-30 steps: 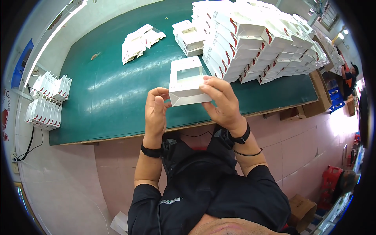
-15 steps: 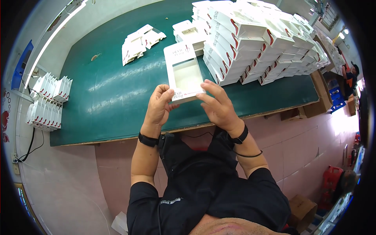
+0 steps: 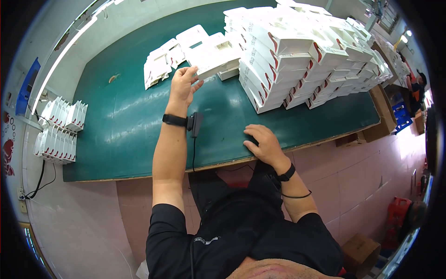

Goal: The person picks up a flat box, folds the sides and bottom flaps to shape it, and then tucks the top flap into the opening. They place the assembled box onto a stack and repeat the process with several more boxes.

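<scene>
— So what's different from a second ago?

— Back then both hands held one white carton with a window cut-out over the table's near edge. Now the left hand (image 3: 183, 83) has carried it far out, toward eleven o'clock from the body, and pinches the near corner of the folded carton (image 3: 214, 55) between thumb and fingertips. The right hand (image 3: 264, 143) has let go and lies palm down, fingers spread, on the green table (image 3: 125, 135) near the front edge, holding nothing.

— Meaning?

— I'd judge this carton is finished and is being set down on the small stack beside the big block of stacked cartons (image 3: 297, 51) at one o'clock.

— How does the carton look?

— White, flat-sided, a bit tilted, a small grey label patch on its top face; it rests on or just above other white boxes, I cannot tell which. A pile of flat blanks (image 3: 160, 65) lies just left of the hand.
</scene>
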Available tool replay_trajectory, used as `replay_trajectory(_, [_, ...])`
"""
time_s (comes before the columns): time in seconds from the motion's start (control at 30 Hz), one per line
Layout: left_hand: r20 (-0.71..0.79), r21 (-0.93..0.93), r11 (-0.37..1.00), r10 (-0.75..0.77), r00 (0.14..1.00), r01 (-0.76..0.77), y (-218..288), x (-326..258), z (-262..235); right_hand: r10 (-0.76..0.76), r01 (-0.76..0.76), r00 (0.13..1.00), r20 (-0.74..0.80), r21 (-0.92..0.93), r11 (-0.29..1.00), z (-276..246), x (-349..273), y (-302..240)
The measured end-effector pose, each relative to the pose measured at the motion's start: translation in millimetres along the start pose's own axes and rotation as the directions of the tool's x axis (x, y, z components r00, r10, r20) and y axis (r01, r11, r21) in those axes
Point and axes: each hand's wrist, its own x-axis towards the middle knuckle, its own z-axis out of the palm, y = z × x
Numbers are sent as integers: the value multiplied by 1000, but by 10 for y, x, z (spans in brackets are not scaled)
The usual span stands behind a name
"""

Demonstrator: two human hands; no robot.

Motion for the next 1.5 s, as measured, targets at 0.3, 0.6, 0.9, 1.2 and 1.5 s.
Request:
replay_trajectory(0.3, [-14,21,999,-34,999,34,-75,651,279,23,-23,1000,-3,29,999,-6,24,-19])
replay_trajectory(0.6, [-15,42,998,-47,999,47,-204,835,485,46,-46,999,-2,55,997,-44,42,-1])
replay_trajectory(0.9, [-38,69,996,-60,997,62,-345,940,522,52,-52,999,-5,58,997,-50,62,-23])
replay_trajectory(1.2, [-86,273,960,-42,995,64,-285,814,484,65,-66,998,5,59,996,-41,48,-14])
replay_trajectory(1.5, [-225,952,288,434,872,103,-290,1119,-516,81,-82,996,26,47,996,-54,80,-47])
